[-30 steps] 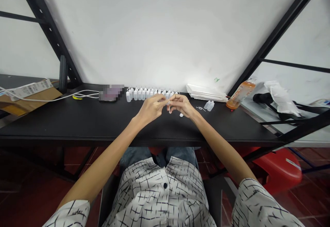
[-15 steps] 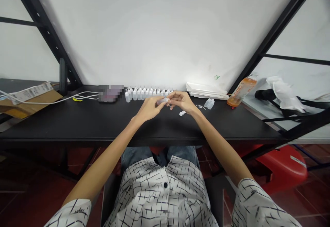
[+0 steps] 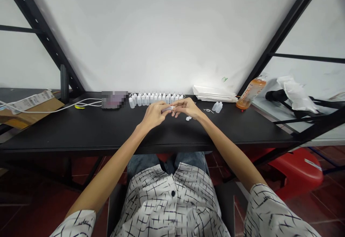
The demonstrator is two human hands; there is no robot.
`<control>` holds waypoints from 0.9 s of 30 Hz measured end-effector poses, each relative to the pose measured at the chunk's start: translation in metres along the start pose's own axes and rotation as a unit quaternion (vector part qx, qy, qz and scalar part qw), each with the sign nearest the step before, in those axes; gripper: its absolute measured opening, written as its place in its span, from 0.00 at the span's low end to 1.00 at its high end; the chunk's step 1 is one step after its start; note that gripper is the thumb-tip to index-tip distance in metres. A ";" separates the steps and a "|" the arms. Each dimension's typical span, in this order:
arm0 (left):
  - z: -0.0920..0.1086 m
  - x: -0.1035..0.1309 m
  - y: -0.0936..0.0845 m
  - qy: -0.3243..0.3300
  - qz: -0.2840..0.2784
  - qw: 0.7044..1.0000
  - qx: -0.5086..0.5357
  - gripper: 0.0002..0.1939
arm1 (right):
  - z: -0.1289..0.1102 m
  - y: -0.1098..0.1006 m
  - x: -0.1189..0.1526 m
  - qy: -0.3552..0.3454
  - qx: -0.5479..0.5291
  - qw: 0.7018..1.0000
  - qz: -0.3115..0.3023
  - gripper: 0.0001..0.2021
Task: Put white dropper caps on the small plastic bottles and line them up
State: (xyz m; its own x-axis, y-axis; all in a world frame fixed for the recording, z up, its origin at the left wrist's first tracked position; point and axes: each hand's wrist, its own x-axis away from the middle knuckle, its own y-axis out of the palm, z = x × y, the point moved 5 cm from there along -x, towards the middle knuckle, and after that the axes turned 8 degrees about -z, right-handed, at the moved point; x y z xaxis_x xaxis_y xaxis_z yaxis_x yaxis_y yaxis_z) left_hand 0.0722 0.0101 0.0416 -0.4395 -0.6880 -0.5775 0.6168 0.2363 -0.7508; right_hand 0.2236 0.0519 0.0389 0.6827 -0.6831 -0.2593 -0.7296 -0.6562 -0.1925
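Observation:
Above the black table (image 3: 88, 129), my left hand (image 3: 155, 115) is closed round a small translucent white bottle (image 3: 167, 109), which lies tilted on its side. My right hand (image 3: 185, 107) meets it at the bottle's neck, its fingers pinched on a small white cap (image 3: 172, 108). Behind both hands stand several small white bottles (image 3: 147, 99) in rows, with thin tips. Small white caps (image 3: 188, 118) lie just below my right hand. To the right are two small bottles without caps (image 3: 217, 107) and a thin white piece (image 3: 208, 110).
A stack of white sheets (image 3: 214, 94) lies by the wall, with an orange bottle (image 3: 250, 93) to its right. At the left are a blurred purple object (image 3: 114, 100), a white cable (image 3: 88, 102) and a cardboard package (image 3: 35, 104). Black shelf posts flank the table.
The view has shifted slightly. My hands remain together at the bottle's neck, and my right fingers have turned a little around it.

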 end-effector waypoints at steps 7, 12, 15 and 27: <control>0.003 0.003 0.000 0.017 0.015 0.999 -0.045 0.10 | 0.002 0.000 -0.001 -0.005 -0.018 1.000 0.001 0.19; 0.001 0.002 -0.001 0.004 0.015 0.999 -0.039 0.09 | 0.000 0.002 0.000 -0.002 -0.002 1.000 0.010 0.19; 0.000 0.000 -0.001 -0.019 0.007 1.000 -0.013 0.09 | -0.003 0.002 -0.001 0.000 0.037 0.999 0.014 0.18; -0.005 -0.003 -0.003 -0.174 0.003 0.873 0.455 0.17 | -0.010 0.003 -0.002 -0.023 0.036 0.998 0.036 0.21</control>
State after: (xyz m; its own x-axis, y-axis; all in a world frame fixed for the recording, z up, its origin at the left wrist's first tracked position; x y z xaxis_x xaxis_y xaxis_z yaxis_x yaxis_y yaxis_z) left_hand 0.0678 0.0148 0.0441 -0.3072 -0.8932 -0.3283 0.9515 -0.2935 -0.0917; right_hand 0.2207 0.0484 0.0480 0.6265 -0.7112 -0.3188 -0.7792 -0.5798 -0.2380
